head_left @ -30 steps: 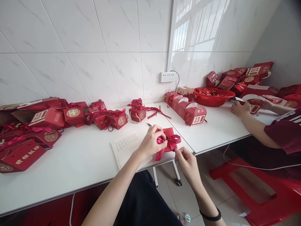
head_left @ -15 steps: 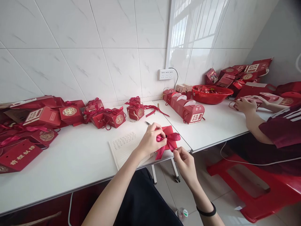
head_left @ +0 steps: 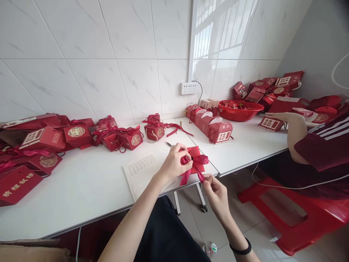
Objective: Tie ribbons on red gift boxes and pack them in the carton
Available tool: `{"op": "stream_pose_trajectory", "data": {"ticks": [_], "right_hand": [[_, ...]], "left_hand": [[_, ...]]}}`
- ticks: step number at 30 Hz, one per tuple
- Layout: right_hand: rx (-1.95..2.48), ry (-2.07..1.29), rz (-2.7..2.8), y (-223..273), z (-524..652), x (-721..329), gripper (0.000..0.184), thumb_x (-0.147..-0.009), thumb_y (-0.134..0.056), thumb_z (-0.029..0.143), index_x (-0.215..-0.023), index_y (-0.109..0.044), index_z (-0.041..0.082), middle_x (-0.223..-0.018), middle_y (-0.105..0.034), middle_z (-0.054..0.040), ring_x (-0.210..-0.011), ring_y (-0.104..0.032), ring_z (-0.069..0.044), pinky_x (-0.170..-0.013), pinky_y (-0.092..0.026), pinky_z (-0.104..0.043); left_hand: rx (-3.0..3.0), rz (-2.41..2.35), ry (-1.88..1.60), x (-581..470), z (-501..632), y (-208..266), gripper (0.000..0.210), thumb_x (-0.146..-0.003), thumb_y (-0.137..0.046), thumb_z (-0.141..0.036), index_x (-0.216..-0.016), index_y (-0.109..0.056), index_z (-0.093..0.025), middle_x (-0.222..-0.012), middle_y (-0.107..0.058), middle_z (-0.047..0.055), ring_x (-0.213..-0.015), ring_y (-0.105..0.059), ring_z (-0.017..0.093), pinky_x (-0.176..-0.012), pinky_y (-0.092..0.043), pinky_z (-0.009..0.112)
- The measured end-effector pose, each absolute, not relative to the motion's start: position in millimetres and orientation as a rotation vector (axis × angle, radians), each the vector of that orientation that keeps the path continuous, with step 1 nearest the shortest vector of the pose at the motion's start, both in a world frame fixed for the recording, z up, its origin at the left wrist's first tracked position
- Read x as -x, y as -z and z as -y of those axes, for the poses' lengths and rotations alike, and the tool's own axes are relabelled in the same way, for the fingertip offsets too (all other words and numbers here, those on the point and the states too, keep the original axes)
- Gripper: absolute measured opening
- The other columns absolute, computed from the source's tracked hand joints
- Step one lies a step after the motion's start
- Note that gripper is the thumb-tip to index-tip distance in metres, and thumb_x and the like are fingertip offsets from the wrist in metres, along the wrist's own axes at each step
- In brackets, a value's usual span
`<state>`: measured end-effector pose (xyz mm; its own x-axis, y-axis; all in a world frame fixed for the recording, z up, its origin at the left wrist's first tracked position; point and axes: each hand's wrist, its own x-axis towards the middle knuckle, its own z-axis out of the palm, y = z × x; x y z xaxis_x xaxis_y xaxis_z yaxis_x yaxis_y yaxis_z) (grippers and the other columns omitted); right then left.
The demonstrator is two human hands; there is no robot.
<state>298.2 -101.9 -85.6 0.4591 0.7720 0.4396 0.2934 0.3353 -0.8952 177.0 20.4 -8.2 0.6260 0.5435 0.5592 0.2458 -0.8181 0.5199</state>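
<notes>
In front of me at the table's edge sits a small red gift box [head_left: 194, 150], topped by a dark pink ribbon bow [head_left: 201, 159]. My left hand [head_left: 176, 162] pinches the bow's left loop, its fingers closed on the ribbon. Below and to the right, my right hand [head_left: 216, 191] grips one loose ribbon tail between thumb and fingers, drawn down past the table edge. The other tail hangs over the box's front. An open notebook [head_left: 140, 169] with handwriting lies partly under my left forearm, a pen [head_left: 168, 144] behind it.
Several ribbon-tied red boxes [head_left: 131, 139] stand to the left and behind. A row of boxes [head_left: 220, 133] and a red plastic basket [head_left: 240, 111] are at the right. Beside me a co-worker's hand [head_left: 289, 118] is over a box; a red stool [head_left: 294, 214] stands below.
My right hand has moved slightly down, with the ribbon tail stretched longer. My left hand keeps its pinch. The co-worker's box now rests on the table with its front showing. The view has shifted slightly.
</notes>
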Motion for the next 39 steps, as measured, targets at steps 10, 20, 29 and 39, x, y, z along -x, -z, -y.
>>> {"op": "stream_pose_trajectory", "data": {"ticks": [10,20,29,39], "right_hand": [[1.201,-0.396,1.147,56,78,-327,0.048,-0.074,-0.067,0.046,-0.109,-0.045,0.022,-0.122,-0.046,-0.0111,-0.116,-0.046,-0.025,-0.091,-0.046,-0.040],[1.181,-0.487,0.976,59,68,-302,0.029,-0.081,-0.059,0.037,-0.100,-0.046,0.020,-0.113,-0.053,-0.0092,-0.101,-0.055,-0.021,-0.084,-0.047,-0.036],[1.185,-0.222,0.806,68,76,-282,0.032,-0.082,-0.057,0.034,-0.107,-0.043,0.020,-0.107,-0.051,-0.0083,-0.098,-0.054,-0.020,-0.088,-0.046,-0.038],[1.198,-0.063,0.843,70,81,-278,0.027,-0.085,-0.053,0.028,-0.110,-0.042,0.021,-0.108,-0.049,-0.0076,-0.103,-0.051,-0.019,-0.090,-0.045,-0.038]], "left_hand": [[-2.437,-0.351,-1.062,-170,-20,17,0.013,-0.074,-0.057,-0.017,-0.086,-0.060,-0.020,-0.104,-0.053,0.008,-0.108,-0.051,0.022,-0.097,-0.044,0.040],[-2.381,-0.445,-1.198,-168,-9,24,0.021,-0.076,-0.051,-0.011,-0.095,-0.054,-0.019,-0.108,-0.055,0.008,-0.121,-0.045,0.023,-0.103,-0.039,0.043],[-2.266,-0.720,-1.193,-166,14,20,0.008,-0.085,-0.051,-0.020,-0.092,-0.055,-0.021,-0.109,-0.051,0.007,-0.111,-0.051,0.019,-0.096,-0.046,0.037],[-2.401,-0.652,-0.836,-165,15,-8,0.013,-0.083,-0.054,-0.026,-0.073,-0.060,-0.021,-0.123,-0.050,0.003,-0.120,-0.044,0.023,-0.106,-0.034,0.041]]}}
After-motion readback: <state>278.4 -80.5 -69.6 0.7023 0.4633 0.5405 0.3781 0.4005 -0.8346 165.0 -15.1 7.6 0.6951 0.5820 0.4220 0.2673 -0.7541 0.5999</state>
